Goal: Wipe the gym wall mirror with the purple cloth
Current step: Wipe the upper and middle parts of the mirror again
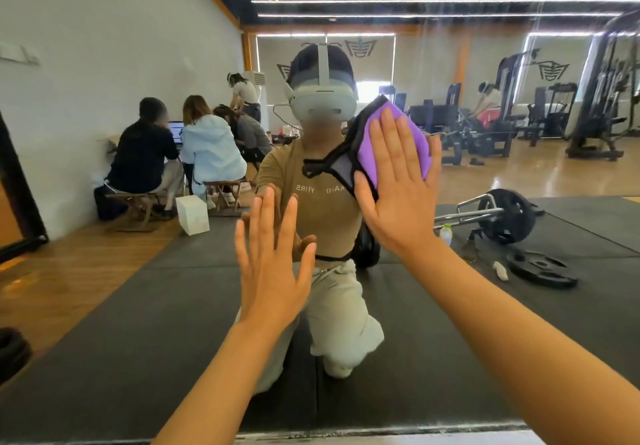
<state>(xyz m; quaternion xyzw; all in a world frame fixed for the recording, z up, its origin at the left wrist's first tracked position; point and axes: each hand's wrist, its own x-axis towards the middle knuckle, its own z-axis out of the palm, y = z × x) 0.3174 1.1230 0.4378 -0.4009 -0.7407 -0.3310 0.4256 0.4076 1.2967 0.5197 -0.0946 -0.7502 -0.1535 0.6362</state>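
The right hand (pixel 398 181) presses the purple cloth (pixel 408 140) flat on the gym wall mirror (pixel 104 46), fingers straight — the left hand (pixel 272 264), open, leans on the glass lower, beside it.

Black floor mat (pixel 156 323), reflected in mirror (pixel 104 46): barbell (pixel 498 214), weight plate (pixel 542 270), bottle (pixel 446 233), white box (pixel 192 215) at mat's left edge.

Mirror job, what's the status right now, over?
Right hand flat, pressing purple cloth on mirror. Left hand open, fingers straight, at the glass. Nothing in the way.
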